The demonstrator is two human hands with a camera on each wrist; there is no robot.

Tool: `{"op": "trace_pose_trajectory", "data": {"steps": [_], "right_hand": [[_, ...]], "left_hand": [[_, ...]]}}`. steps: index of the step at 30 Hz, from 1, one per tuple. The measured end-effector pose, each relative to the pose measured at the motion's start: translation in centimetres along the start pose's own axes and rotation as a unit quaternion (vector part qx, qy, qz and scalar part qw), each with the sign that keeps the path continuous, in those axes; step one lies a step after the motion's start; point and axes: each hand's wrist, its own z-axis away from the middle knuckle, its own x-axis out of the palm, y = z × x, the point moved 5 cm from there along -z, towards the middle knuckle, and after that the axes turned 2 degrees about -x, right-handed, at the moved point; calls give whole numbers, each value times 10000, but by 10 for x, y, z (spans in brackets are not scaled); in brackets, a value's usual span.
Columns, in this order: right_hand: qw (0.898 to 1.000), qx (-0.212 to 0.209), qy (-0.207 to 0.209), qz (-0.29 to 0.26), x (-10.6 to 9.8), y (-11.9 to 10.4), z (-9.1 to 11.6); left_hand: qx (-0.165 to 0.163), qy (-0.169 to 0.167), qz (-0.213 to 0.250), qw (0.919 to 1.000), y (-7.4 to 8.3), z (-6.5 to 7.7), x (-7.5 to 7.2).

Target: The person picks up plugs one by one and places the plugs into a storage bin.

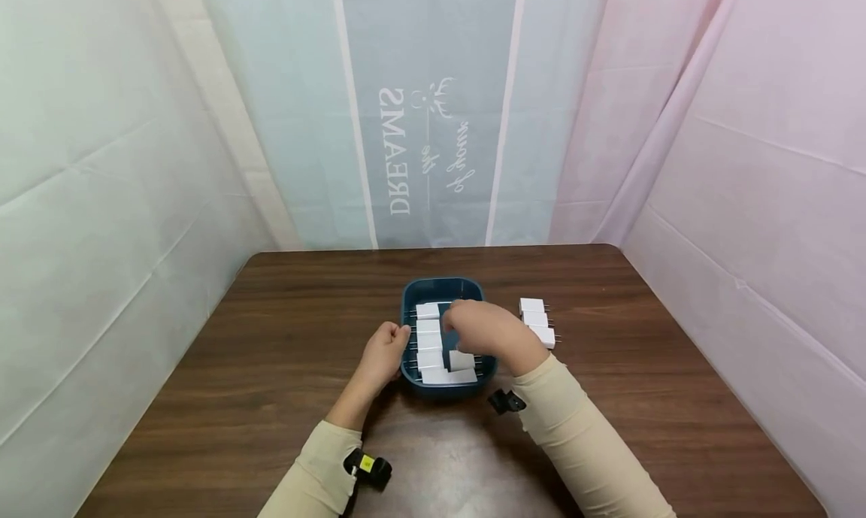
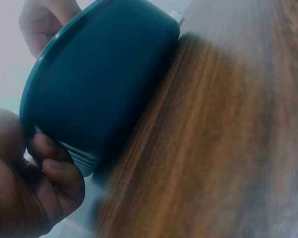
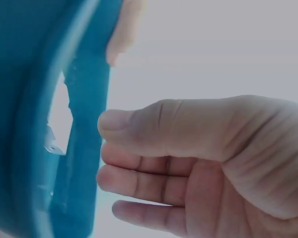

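Observation:
A dark teal plastic storage bin [image 1: 443, 285] stands on the table with several white plug adapters [image 1: 429, 340] lined up inside, their metal prongs pointing left. One adapter [image 1: 462, 361] at the near right of the bin has its prongs to the right. My left hand [image 1: 383, 350] pinches the bin's left rim between thumb and curled fingers, also seen with the bin wall [image 2: 104, 74] in the left wrist view. Over the bin's right side reaches my right hand [image 1: 483, 327]. In the right wrist view, its thumb and fingers are loosely extended, with nothing visible between them.
Three white adapters [image 1: 537, 322] lie in a column on the table right of the bin, prongs to the right. The brown wooden table [image 1: 284, 368] is bordered by hanging cloth [image 1: 433, 44] at the back and both sides.

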Motion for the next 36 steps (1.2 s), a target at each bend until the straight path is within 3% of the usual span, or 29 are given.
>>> {"op": "trace_pose_trajectory", "data": {"steps": [11, 20, 36], "right_hand": [[9980, 114, 621, -65, -27, 25, 19], [9933, 261, 1115, -157, -39, 54, 26], [9878, 655, 1365, -370, -25, 112, 23]], "left_hand": [[-137, -20, 8, 9999, -2, 1, 1], [-45, 27, -41, 10000, -3, 3, 0], [-50, 93, -129, 9999, -1, 2, 0]]}}
